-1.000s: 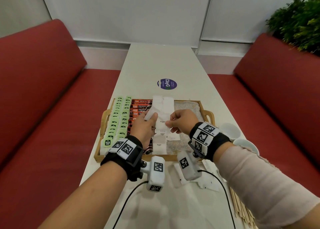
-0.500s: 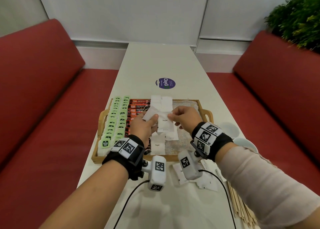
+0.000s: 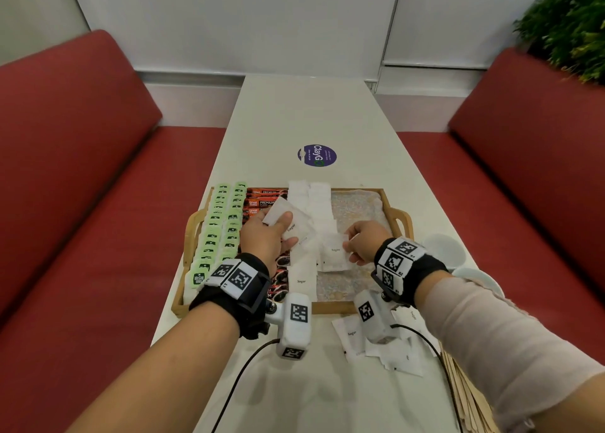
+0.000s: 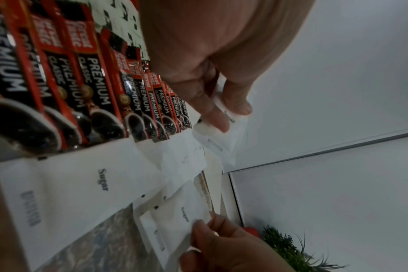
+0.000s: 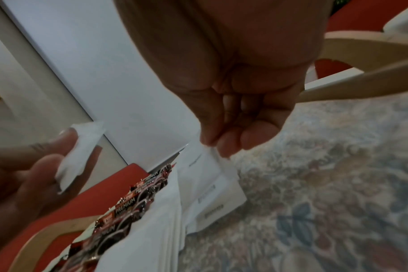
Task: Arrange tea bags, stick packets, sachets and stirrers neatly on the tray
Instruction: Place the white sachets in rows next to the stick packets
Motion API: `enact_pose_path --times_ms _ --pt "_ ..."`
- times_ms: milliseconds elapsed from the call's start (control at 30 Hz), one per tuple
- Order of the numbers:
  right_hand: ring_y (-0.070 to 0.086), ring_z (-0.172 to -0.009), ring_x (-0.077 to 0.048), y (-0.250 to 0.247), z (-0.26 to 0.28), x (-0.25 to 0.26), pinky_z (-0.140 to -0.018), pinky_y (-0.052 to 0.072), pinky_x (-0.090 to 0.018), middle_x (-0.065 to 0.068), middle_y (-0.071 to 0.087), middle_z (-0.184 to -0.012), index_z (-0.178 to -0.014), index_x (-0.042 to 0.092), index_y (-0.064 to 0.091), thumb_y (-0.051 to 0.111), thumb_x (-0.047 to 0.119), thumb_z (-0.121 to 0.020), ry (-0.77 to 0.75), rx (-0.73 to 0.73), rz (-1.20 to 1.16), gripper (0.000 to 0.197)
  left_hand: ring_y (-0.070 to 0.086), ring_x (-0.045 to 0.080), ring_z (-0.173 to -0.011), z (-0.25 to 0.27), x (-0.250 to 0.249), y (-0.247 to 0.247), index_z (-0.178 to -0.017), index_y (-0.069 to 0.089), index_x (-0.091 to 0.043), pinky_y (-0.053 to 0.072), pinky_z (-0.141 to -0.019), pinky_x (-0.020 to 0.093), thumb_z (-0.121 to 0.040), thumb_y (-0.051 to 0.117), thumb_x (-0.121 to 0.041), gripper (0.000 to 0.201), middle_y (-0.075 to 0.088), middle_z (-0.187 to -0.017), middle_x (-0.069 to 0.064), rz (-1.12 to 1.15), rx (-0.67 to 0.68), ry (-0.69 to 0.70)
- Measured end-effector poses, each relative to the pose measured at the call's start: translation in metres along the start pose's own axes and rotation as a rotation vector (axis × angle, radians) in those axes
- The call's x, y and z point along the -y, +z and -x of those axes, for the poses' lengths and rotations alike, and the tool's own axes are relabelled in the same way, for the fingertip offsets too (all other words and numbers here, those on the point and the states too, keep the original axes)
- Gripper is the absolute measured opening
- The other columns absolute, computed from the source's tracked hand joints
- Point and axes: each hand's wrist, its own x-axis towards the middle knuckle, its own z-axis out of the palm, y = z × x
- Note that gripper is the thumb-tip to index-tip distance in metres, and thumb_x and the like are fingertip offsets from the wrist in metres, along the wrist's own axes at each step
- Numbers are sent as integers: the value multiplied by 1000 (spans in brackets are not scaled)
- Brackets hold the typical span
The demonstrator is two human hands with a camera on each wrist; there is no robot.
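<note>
Sugar sachets [image 3: 296, 228] sit fanned in our left hand [image 3: 266, 241] above the wooden tray [image 3: 397, 218] — our right hand [image 3: 361, 246] pinches one sachet [image 3: 334, 252] by its edge, low over the tray's sachet rows.
</note>
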Motion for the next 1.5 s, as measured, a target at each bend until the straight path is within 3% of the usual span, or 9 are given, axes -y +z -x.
enact_pose_path --times_ms 267,467,533,667,833,933,1100,1333,1500 --pt "45 -49 -20 15 -10 0 -38 41 -20 -13 48 -67 -75 12 45 51 -9 -90 145 112 -62 27 61 22 -95 -12 3 -6 -118 56 -12 53 -47 18 -91 62 -12 28 60 -113 8 -23 -16 -11" --pt "45 -32 -19 15 -10 4 -35 35 -17 -9 53 -44 -77 9 41 43 -7 -94 200 99 -114 23 61 20 -92 -13 5 -7 -113 55 -14 53 -47 18 -91 62 -12 23 61 -105 4 -38 -9 -1" --pt "51 -39 -20 17 -9 7 -42 41 -24 -11 56 -50 -76 7 43 48 -4 -94 198 103 -72 22 61 21 -94 -13 5 -7 -112 55 -15 53 -47 17 -90 63 -14 23 61 -105 4 -53 -13 -3" --pt "66 -88 -31 18 -10 7 -83 53 -37 -13 68 -88 -84 8 55 63 18 -89 37 33 303 14 61 21 -93 -12 6 -5 -112 56 -16 51 -47 17 -88 66 -17 26 62 -106 5 -88 -27 8" --pt "55 -58 -14 10 1 14 -56 45 -24 -1 64 -78 -83 14 54 55 26 -94 -284 -62 -42 16 63 14 -83 -5 7 -3 -109 57 -14 50 -54 19 -86 68 -14 25 64 -97 1 -128 -10 46" --pt "57 -54 -10 9 11 23 -51 41 -21 3 67 -72 -85 16 55 68 28 -85 -375 3 -88 18 63 11 -75 2 7 1 -97 59 -16 49 -49 16 -85 69 -11 17 65 -88 -2 -153 28 77" --pt "57 -49 -10 9 19 22 -49 41 -23 0 61 -59 -86 15 54 76 10 -77 -360 41 -92 24 63 16 -74 9 9 6 -104 60 -16 50 -49 18 -84 71 -15 23 66 -96 5 -200 44 74" --pt "57 -52 -14 -1 20 8 -55 48 -26 -4 59 -64 -96 9 58 67 2 -84 -326 37 -209 16 58 21 -87 13 8 6 -105 58 -19 51 -48 18 -96 54 -23 10 61 -110 12 -188 -21 28" --pt "57 -50 -13 -8 15 -4 -55 50 -25 -5 59 -62 -77 12 58 59 6 -91 -248 -23 -238 15 59 23 -97 16 5 3 -108 55 -21 53 -57 24 -97 53 -24 12 61 -113 8 -221 -47 51"
